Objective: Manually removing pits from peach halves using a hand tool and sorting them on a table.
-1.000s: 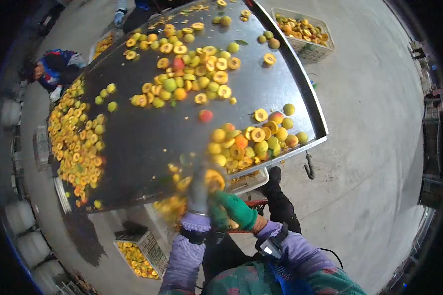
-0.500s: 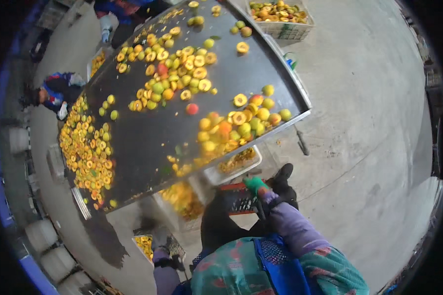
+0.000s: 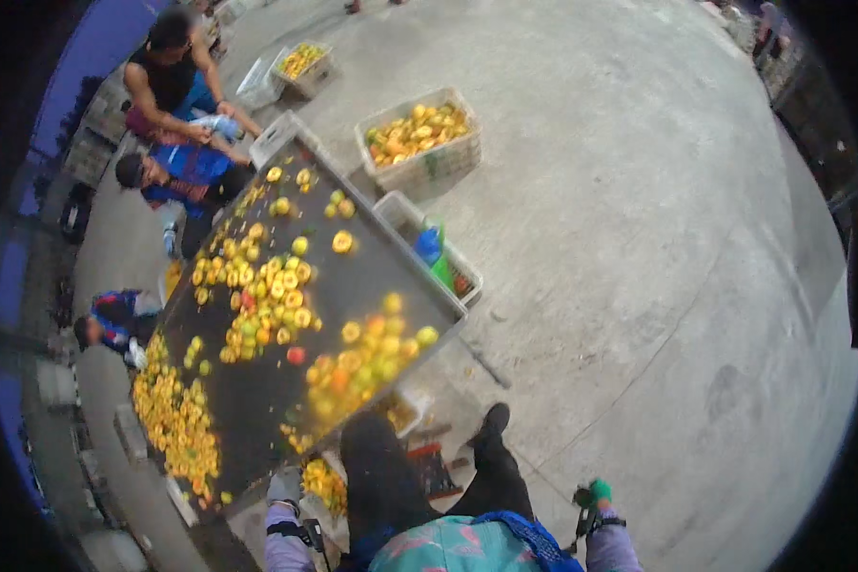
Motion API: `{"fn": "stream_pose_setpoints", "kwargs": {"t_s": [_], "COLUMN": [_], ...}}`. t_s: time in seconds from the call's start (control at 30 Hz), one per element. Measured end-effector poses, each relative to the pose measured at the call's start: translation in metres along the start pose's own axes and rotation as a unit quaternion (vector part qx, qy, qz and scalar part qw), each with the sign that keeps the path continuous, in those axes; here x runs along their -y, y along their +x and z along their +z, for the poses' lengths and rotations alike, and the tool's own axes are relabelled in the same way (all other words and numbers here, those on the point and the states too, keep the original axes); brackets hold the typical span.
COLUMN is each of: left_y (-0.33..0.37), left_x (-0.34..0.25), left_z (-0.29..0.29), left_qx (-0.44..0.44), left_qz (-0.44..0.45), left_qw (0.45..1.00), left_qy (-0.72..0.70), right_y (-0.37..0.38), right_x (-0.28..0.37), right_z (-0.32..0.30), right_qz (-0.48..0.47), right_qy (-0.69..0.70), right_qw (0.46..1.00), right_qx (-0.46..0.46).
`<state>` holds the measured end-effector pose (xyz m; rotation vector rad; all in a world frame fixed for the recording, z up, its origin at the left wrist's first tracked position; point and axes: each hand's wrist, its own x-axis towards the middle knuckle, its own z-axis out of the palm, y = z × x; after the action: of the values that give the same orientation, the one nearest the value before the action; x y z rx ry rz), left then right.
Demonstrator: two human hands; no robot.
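Note:
My left hand (image 3: 284, 485), in a grey glove, is low beside the near edge of the dark sloping table (image 3: 257, 419), next to a heap of yellow fruit pieces (image 3: 324, 486); its fingers are blurred. Out over the floor on the right, my right hand (image 3: 596, 494) wears a green glove and looks curled closed. A dark patch shows at its side, and I cannot make out whether it holds anything. Both wrists carry dark strapped devices. On the table lie whole and halved peaches (image 3: 367, 353), the nearest pile blurred, with another mass (image 3: 176, 415) along the left edge.
Crates of halved fruit (image 3: 419, 157) stand on the concrete floor beyond the table. A narrow bin (image 3: 472, 286) with blue and green items adjoins its right side. Several people (image 3: 186, 176) sit along the far left side. A red crate (image 3: 434, 472) lies between my legs.
My view has swung up and to the right, showing more floor and people. My right hand has moved from between my knees out to the right, and my legs have shifted.

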<state>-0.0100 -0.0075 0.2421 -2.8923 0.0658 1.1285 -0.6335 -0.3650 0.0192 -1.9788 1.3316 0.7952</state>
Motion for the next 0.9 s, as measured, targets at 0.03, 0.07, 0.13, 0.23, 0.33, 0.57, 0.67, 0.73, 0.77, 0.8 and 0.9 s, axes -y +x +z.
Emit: {"fn": "stream_pose_setpoints", "kwargs": {"t_s": [0.03,0.07,0.13,0.23,0.33,0.57,0.67,0.73,0.77,0.8,0.9], "left_y": [0.005,0.021,0.037,0.043,0.106,0.129,0.191,0.201,0.169,0.142,0.141], "left_x": [-0.046,-0.048,-0.126,-0.195,-0.235,-0.406,-0.424,-0.442,-0.471,-0.487,-0.52], "left_z": [0.002,0.038,0.012,0.043,0.121,0.12,0.167,0.163,0.116,0.092,0.086], "left_qx": [0.019,0.048,-0.045,-0.022,0.026,0.125,0.095,0.1,0.096,0.081,0.146], "left_qz": [0.013,0.036,0.208,0.342,0.371,0.371,0.236,0.092,0.002,-0.006,-0.041], "left_qw": [0.998,0.997,0.937,0.867,0.863,0.879,0.967,0.972,0.969,0.976,0.95], "left_qy": [-0.052,-0.049,0.278,0.362,0.343,0.274,0.01,-0.194,-0.228,-0.201,-0.273], "right_y": [-0.012,-0.01,-0.006,0.027,0.119,0.268,0.404,0.488,0.513,0.539,0.651], "right_x": [-0.078,-0.171,-0.076,-0.032,-0.023,0.229,0.268,0.287,0.321,0.36,0.374], "right_z": [0.067,0.088,0.045,-0.093,-0.162,-0.451,-0.485,-0.503,-0.528,-0.56,-0.59], "right_qz": [0.048,0.079,0.052,0.229,0.242,0.026,-0.122,-0.318,-0.286,-0.248,-0.209], "right_qy": [-0.038,-0.116,0.008,0.548,0.716,0.514,0.275,-0.018,-0.039,-0.062,-0.137], "right_qw": [0.998,0.988,0.995,0.793,0.653,0.857,0.952,0.919,0.943,0.961,0.951], "right_qx": [0.035,0.065,0.087,0.134,0.043,-0.029,-0.052,-0.233,-0.164,-0.106,-0.181]}}
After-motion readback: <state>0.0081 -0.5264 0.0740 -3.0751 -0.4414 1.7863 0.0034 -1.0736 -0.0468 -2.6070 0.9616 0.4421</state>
